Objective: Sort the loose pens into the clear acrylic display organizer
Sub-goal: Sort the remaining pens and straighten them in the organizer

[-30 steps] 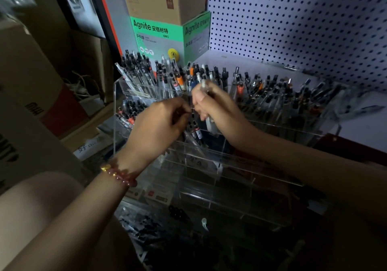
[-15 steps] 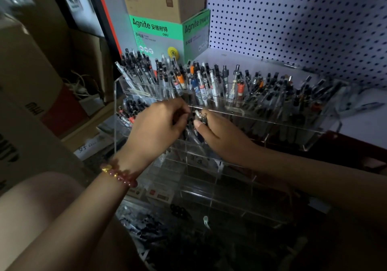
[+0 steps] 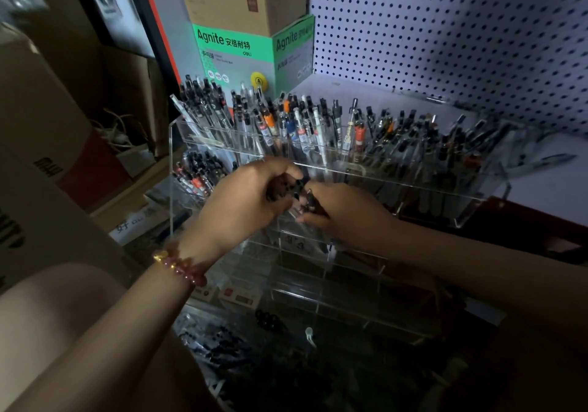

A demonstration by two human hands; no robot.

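Observation:
The clear acrylic organizer [image 3: 471,217] stands in tiers in front of me. Its top row is packed with upright pens [image 3: 318,128], and the left end of the second tier holds more pens [image 3: 197,176]. My left hand [image 3: 241,201], with a bead bracelet at the wrist, curls round a bunch of dark pens [image 3: 286,188] over the second tier. My right hand [image 3: 346,211] touches it and pinches a dark pen [image 3: 310,200] at that bunch. The lower compartments look see-through and mostly bare.
A green Agnite box [image 3: 241,48] with a brown carton [image 3: 245,1] on top stands behind the organizer, against a white pegboard [image 3: 461,36]. Cardboard boxes [image 3: 47,131] fill the left side. Loose dark pens [image 3: 216,348] lie below the organizer.
My right hand has come down from the top row to the second tier and now meets my left hand at the bunch of pens. The left hand has hardly moved.

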